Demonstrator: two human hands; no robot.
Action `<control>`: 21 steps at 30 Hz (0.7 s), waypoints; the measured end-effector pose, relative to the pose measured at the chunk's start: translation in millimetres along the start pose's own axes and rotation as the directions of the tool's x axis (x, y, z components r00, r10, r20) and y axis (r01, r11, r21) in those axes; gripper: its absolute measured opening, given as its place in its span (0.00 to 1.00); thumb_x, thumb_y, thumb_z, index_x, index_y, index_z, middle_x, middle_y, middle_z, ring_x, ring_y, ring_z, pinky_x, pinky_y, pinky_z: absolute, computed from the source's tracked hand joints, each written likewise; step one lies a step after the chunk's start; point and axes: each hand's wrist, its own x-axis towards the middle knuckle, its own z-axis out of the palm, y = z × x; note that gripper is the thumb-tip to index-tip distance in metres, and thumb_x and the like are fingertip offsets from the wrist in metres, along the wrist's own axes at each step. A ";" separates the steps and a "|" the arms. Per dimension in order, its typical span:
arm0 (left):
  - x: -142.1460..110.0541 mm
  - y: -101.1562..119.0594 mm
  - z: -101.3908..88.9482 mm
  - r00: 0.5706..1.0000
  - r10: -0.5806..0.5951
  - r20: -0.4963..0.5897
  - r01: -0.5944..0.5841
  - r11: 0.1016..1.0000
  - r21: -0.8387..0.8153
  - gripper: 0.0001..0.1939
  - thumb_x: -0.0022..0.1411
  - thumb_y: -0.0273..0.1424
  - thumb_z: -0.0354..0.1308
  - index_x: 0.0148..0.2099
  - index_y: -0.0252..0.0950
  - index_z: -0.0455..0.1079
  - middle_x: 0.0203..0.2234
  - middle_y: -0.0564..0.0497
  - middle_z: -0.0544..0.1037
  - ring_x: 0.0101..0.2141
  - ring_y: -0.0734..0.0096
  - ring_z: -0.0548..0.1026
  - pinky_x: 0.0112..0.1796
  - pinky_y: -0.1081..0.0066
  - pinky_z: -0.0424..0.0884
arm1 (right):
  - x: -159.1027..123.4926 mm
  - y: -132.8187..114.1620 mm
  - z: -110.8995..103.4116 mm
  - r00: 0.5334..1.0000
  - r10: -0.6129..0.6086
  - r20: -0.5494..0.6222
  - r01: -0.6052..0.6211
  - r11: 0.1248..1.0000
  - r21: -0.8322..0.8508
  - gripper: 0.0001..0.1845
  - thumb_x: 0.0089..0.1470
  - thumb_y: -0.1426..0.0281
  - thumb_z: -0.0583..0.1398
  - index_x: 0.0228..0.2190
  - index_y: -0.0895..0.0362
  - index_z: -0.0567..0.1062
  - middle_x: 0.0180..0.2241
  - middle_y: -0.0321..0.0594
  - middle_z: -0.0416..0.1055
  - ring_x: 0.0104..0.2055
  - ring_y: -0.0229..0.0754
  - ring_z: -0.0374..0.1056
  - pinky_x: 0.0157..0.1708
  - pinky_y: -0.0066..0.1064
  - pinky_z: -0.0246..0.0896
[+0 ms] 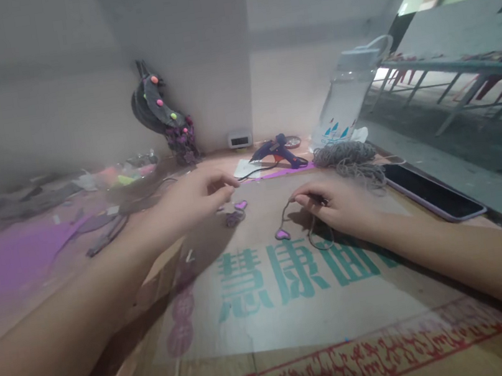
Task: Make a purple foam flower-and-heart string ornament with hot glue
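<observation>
My right hand pinches a thin grey yarn between thumb and fingers. A purple heart with a grey yarn outline is at the yarn's left end, and a loop of the same yarn trails below the hand. My left hand hovers over the mat's far left part, thumb and fingers slightly apart, with nothing visible between them. Close to its fingertips lie another purple heart and a small purple-grey piece. Under both hands is a printed sheet with green characters.
A blue glue gun lies at the back, left of a grey yarn bundle. A water bottle and a phone are on the right. Purple sheet and scraps lie left. A decorated grey crescent leans on the wall.
</observation>
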 end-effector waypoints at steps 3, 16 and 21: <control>5.2 -19.7 -11.2 0.999 -0.011 -0.043 0.026 0.931 0.364 0.16 0.62 0.38 0.53 0.45 0.41 0.79 0.37 0.47 0.83 0.37 0.56 0.77 0.38 0.65 0.67 | 0.4 0.9 1.6 1.000 -0.010 0.000 0.010 1.000 0.001 0.13 0.62 0.66 0.56 0.33 0.57 0.79 0.29 0.40 0.79 0.28 0.40 0.72 0.26 0.28 0.62; 15.4 -53.2 -2.2 0.998 0.068 0.017 -0.068 0.877 0.476 0.20 0.65 0.40 0.49 0.46 0.38 0.80 0.41 0.43 0.83 0.41 0.53 0.77 0.41 0.65 0.67 | 0.6 2.1 2.7 0.998 -0.056 0.043 0.057 0.998 -0.012 0.13 0.61 0.66 0.56 0.34 0.57 0.80 0.29 0.42 0.79 0.28 0.40 0.72 0.27 0.29 0.63; 15.7 -54.5 16.0 0.996 0.092 -0.001 -0.081 0.888 0.453 0.21 0.67 0.41 0.48 0.49 0.36 0.78 0.45 0.41 0.81 0.46 0.52 0.76 0.45 0.64 0.66 | 0.6 3.2 3.6 0.996 -0.064 0.059 0.065 0.998 -0.015 0.13 0.61 0.67 0.56 0.34 0.57 0.80 0.31 0.43 0.80 0.30 0.42 0.73 0.28 0.30 0.63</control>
